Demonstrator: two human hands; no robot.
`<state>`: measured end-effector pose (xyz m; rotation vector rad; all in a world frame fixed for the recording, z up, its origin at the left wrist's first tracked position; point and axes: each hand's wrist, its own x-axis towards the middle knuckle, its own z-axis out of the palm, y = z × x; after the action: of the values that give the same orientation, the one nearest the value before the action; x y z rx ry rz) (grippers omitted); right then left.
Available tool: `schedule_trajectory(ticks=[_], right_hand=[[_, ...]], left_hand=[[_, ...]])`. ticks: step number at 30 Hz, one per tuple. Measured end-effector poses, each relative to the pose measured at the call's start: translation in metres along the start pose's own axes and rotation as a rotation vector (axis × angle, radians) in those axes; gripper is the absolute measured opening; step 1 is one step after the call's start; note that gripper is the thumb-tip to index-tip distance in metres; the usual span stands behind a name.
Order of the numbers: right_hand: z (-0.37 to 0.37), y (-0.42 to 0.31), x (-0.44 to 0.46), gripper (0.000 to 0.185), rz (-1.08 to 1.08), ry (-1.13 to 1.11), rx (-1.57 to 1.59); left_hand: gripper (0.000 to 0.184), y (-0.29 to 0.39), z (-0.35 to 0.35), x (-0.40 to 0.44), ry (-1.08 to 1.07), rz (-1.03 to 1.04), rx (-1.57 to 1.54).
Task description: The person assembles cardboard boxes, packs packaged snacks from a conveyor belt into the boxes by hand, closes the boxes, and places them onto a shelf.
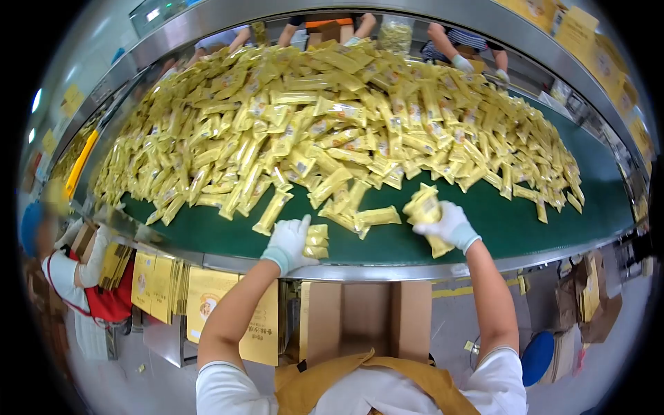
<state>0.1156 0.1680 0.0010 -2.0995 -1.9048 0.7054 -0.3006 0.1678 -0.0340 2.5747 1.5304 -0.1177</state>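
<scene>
My left hand (288, 247), in a white glove, is closed on a small stack of yellow snack packets (317, 241) at the near edge of the green conveyor belt (200, 232). To the right, my right hand (452, 227), also gloved, grips a bunch of yellow packets (423, 205) just above the belt. Several loose packets (378, 216) lie between my hands. Behind them spreads a big heap of the same wrapped packets (332, 117). Below the belt's metal rim, directly in front of my body, stands an open cardboard box (324, 321).
Flattened yellow cartons (207, 297) stand left of the box. A co-worker in a red apron (114, 294) works at the left; other people's gloved hands (462, 63) show beyond the heap. A blue stool (537, 358) stands on the right. The metal rail (387, 272) edges the belt.
</scene>
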Motion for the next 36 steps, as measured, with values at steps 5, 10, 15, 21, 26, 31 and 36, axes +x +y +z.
schedule_trajectory(ticks=[5, 10, 15, 21, 26, 31, 36], right_hand=[[0.016, -0.01, 0.07, 0.102, 0.411, 0.069, 0.622], [0.06, -0.009, 0.097, 0.123, 0.476, -0.056, 0.403], [0.039, -0.049, 0.051, 0.115, 0.171, -0.135, -0.12], [0.012, -0.018, -0.003, 0.097, -0.049, -0.089, -0.282], [0.042, 0.032, -0.031, 0.109, -0.141, 0.152, -0.431], [0.038, 0.019, -0.029, 0.126, 0.024, 0.053, -0.379], [0.021, 0.004, -0.064, 0.131, -0.145, 0.206, 0.013]], left_hand=[[0.081, -0.008, -0.009, -0.023, 0.212, -0.235, -1.095], [0.056, -0.068, -0.034, 0.008, 0.408, -0.419, -1.248], [0.089, -0.083, -0.028, 0.043, -0.004, -0.597, -0.984], [0.111, -0.027, -0.032, 0.026, -0.131, -0.493, -0.248], [0.111, -0.005, -0.009, 0.01, -0.007, -0.462, -0.019], [0.125, 0.009, -0.011, 0.016, -0.029, -0.567, -0.038], [0.124, -0.012, 0.0, -0.018, 0.338, -0.519, -0.398]])
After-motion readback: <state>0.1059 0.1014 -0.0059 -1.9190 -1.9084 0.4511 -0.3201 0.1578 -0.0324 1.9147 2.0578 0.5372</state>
